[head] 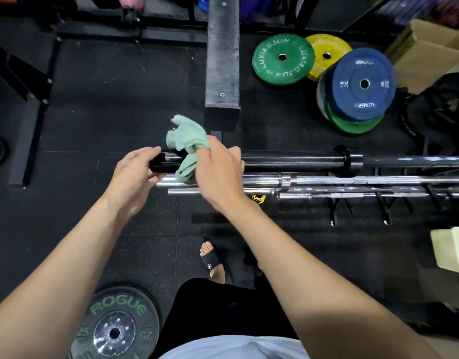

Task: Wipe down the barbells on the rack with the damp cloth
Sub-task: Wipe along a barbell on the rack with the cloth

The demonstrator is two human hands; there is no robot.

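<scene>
A black barbell (290,161) lies across the top of the rack, its sleeve end pointing left. My left hand (134,173) grips the very end of that sleeve. My right hand (219,168) holds a pale green cloth (188,145) wrapped over the sleeve just right of my left hand; loose cloth sticks up and hangs down. Below the black bar lie three chrome barbells (326,180), side by side on the rack.
A grey upright post (222,53) stands just behind the bar. Green (282,59), yellow (326,55) and blue (363,84) plates lie on the floor at back right. A black Rogue plate (114,325) lies near my left. My sandalled foot (213,260) stands below the rack. A cardboard box (427,50) sits far right.
</scene>
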